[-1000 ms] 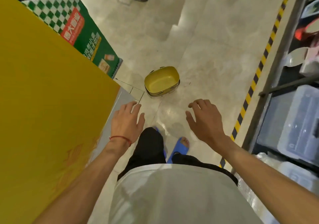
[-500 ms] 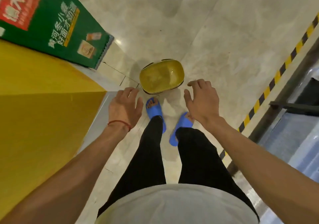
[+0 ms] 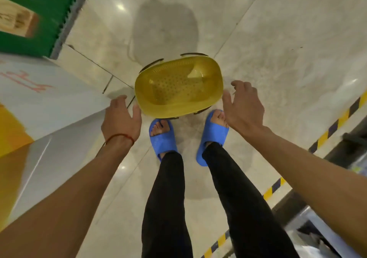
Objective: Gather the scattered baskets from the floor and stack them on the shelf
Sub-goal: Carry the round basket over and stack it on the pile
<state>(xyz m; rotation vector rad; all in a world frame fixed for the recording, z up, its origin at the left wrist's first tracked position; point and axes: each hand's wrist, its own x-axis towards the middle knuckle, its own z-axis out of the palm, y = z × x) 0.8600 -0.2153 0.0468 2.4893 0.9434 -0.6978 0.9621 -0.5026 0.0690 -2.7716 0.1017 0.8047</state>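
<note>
Neither hand grips anything. The left hand (image 3: 121, 118) is spread, palm down, thumb swung out toward the near left corner of the yellow basket (image 3: 178, 87). The right hand (image 3: 245, 106) is also spread, with loosely bent fingers and the thumb held wide, just beside the basket's right end. I can make out no contact on either side. Set apart like this, one at each short end, the hands look readied for a two-handed lift by the rim.

Between the hands the basket sits upright on the floor (image 3: 258, 39), mouth up and empty, its perforated bottom showing. Its dark handles (image 3: 193, 54) lie folded down outside the rim, which probably explains why the hands go for the sides. Just nearer than the grip, a pair of blue slides (image 3: 162, 138) is planted almost against the basket's near edge, so the person stands right over it and reaches straight down.

Outward to the left of the left hand stands a white and yellow display panel (image 3: 49, 99), close enough to crowd that wrist, with a green carton (image 3: 39, 19) beyond it. Well apart to the right of the right hand, yellow-and-black hazard tape (image 3: 333, 122) runs along the floor beside a dark shelf frame (image 3: 355, 138). I cannot tell whether that is the shelf meant. Judging by this, pickup has not yet begun.
</note>
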